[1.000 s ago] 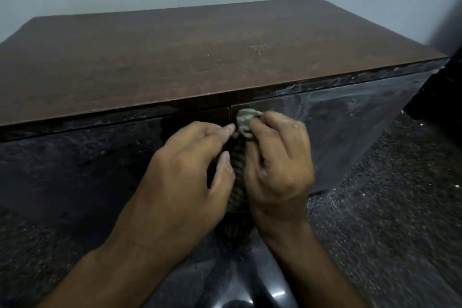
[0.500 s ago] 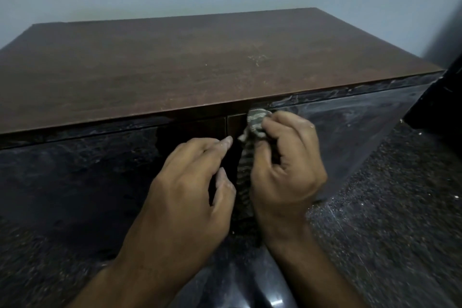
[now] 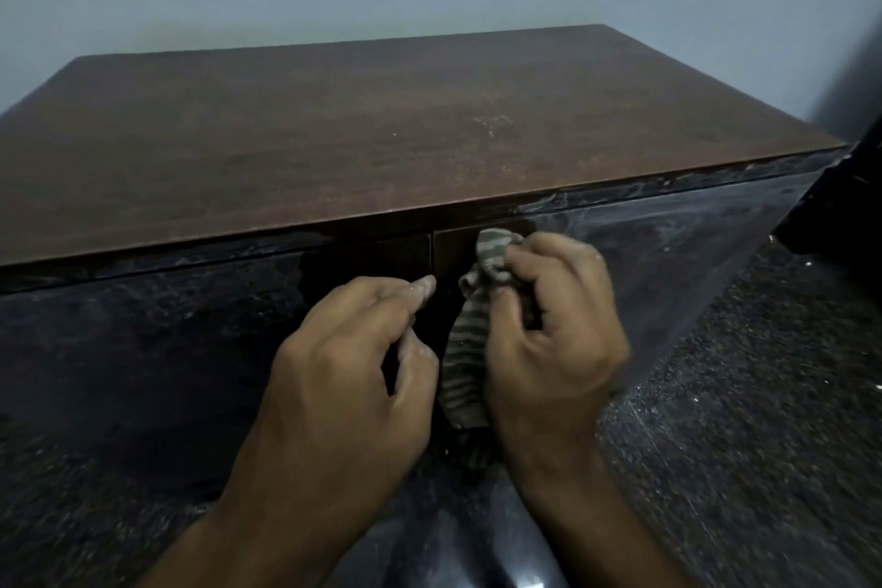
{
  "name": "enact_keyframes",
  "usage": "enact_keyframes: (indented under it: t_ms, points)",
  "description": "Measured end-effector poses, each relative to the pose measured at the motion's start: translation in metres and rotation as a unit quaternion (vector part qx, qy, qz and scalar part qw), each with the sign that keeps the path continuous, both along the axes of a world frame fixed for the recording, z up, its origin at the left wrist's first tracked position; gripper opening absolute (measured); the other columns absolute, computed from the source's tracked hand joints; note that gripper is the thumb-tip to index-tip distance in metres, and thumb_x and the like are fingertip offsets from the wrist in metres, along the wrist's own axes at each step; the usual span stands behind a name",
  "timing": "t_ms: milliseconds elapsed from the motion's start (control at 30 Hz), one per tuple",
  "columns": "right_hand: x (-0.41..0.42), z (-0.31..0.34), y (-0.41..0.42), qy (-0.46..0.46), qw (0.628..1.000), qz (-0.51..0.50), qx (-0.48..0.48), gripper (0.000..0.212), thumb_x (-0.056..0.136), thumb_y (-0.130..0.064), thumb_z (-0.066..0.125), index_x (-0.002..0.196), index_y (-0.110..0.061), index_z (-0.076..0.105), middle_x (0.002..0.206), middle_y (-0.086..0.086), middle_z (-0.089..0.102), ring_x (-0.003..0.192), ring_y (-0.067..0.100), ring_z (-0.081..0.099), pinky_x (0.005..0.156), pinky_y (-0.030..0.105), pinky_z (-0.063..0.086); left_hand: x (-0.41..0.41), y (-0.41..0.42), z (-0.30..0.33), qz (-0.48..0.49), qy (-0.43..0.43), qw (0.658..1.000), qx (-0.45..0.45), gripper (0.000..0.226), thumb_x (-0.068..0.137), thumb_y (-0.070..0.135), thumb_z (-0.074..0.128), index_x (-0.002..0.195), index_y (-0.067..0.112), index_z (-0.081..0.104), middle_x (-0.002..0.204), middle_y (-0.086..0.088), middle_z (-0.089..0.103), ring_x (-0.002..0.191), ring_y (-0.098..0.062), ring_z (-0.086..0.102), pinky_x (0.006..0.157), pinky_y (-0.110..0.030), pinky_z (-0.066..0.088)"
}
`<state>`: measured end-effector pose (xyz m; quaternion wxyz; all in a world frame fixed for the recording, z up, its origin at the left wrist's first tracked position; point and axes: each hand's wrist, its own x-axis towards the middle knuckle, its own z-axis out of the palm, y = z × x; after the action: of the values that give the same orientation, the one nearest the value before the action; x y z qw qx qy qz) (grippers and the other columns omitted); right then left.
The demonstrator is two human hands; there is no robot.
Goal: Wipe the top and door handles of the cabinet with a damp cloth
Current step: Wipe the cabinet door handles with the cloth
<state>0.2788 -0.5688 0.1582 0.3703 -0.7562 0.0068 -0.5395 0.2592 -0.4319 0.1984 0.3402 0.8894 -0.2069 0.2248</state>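
Observation:
A low cabinet with a brown wooden top (image 3: 382,134) and glossy black doors (image 3: 143,349) fills the view. My right hand (image 3: 553,349) grips a striped grey cloth (image 3: 465,363) and presses its bunched upper end against the top inner corner of the right door (image 3: 692,263), beside the centre seam. The cloth's tail hangs down between my hands. My left hand (image 3: 348,372) hovers at the seam with its fingers loosely bent, the index fingertip near the left door's edge, holding nothing. No separate handle is visible.
A pale wall rises behind the cabinet. Speckled dark floor (image 3: 740,396) lies to the right and below. A black object (image 3: 849,196) stands at the right edge, close to the cabinet's corner.
My right hand has slid the cloth slightly rightwards along the top edge of the right door. My left hand has drawn a little away from the cloth. The camera tilted upward.

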Motion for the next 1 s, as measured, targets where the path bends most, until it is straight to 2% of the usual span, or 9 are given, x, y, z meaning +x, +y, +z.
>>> enact_keyframes:
  t_ms: [133,233,333,433,633,767,867,933,1000]
  points:
    - [-0.007,-0.014,0.015,0.037,0.986,0.003,-0.161,0.011,0.093,0.004,0.065,0.098,0.006,0.074,0.1,0.019,0.07,0.083,0.034,0.06,0.072,0.047,0.053,0.0,0.0,-0.002,0.006,0.002,1.0,0.013,0.034,0.081,0.012,0.054,0.109,0.005,0.073,0.102,-0.001,0.07,0.097,-0.005,0.06,0.095,-0.004,0.037]
    - [-0.015,-0.031,0.02,0.075,0.972,-0.042,-0.22,0.012,0.084,0.001,0.079,0.096,0.004,0.076,0.094,0.015,0.072,0.078,0.029,0.06,0.065,0.043,0.05,-0.004,0.0,-0.004,0.0,0.014,1.0,0.016,0.034,0.079,0.01,0.057,0.108,0.005,0.074,0.102,-0.001,0.07,0.098,-0.004,0.059,0.097,-0.002,0.034]
    - [-0.011,-0.027,0.021,0.028,0.978,-0.077,-0.193,0.007,0.085,-0.005,0.08,0.092,-0.003,0.079,0.09,0.008,0.073,0.09,0.024,0.055,0.075,0.039,0.044,-0.007,0.001,-0.005,-0.022,0.029,0.999,0.015,0.037,0.078,0.008,0.058,0.113,0.007,0.072,0.107,0.002,0.069,0.1,-0.008,0.063,0.095,-0.01,0.042]
    - [-0.002,-0.018,0.02,-0.016,0.981,-0.113,-0.156,0.005,0.09,-0.011,0.075,0.09,-0.011,0.08,0.09,0.002,0.072,0.096,0.019,0.051,0.086,0.037,0.032,-0.008,0.002,-0.003,-0.031,0.024,0.999,0.011,0.041,0.082,0.014,0.054,0.12,0.008,0.068,0.112,0.004,0.066,0.106,-0.004,0.059,0.099,-0.006,0.036]
    - [-0.015,-0.045,0.016,0.055,0.979,-0.093,-0.176,0.013,0.081,-0.013,0.083,0.094,-0.013,0.081,0.087,-0.001,0.072,0.093,0.017,0.051,0.081,0.038,0.03,-0.007,0.002,-0.003,-0.028,0.04,0.999,0.005,0.038,0.081,0.011,0.058,0.117,0.008,0.07,0.108,0.003,0.068,0.1,-0.008,0.063,0.095,-0.013,0.044]
    - [-0.006,-0.035,0.016,0.01,0.986,-0.068,-0.151,0.009,0.087,-0.008,0.077,0.095,-0.008,0.081,0.087,-0.001,0.073,0.09,0.017,0.053,0.084,0.033,0.028,-0.007,0.001,-0.006,-0.022,0.059,0.998,0.014,0.038,0.079,0.011,0.058,0.114,0.007,0.071,0.108,0.003,0.069,0.102,-0.002,0.059,0.096,-0.003,0.036]
    - [-0.008,-0.037,0.017,0.007,0.993,-0.029,-0.111,0.01,0.087,-0.004,0.076,0.096,-0.004,0.08,0.086,0.003,0.073,0.084,0.019,0.057,0.079,0.033,0.039,-0.009,0.0,-0.009,-0.017,0.084,0.996,0.018,0.04,0.08,0.014,0.058,0.118,0.01,0.069,0.113,0.004,0.068,0.105,-0.005,0.061,0.098,-0.005,0.035]
    - [-0.019,-0.043,0.019,0.005,1.0,0.014,0.006,0.012,0.088,-0.001,0.073,0.098,0.001,0.079,0.085,0.005,0.071,0.079,0.015,0.063,0.073,0.025,0.049,-0.01,-0.001,-0.011,-0.023,0.096,0.995,0.01,0.041,0.084,0.013,0.061,0.124,0.013,0.067,0.117,0.005,0.067,0.107,-0.007,0.061,0.101,-0.009,0.035]
    - [-0.029,-0.045,0.019,-0.013,0.988,0.044,0.148,0.016,0.089,0.001,0.071,0.102,0.007,0.076,0.086,0.005,0.069,0.079,0.005,0.066,0.069,0.014,0.051,-0.009,-0.001,-0.012,-0.031,0.102,0.994,-0.001,0.042,0.086,0.015,0.061,0.128,0.015,0.064,0.118,0.008,0.065,0.107,-0.005,0.06,0.1,-0.012,0.037]
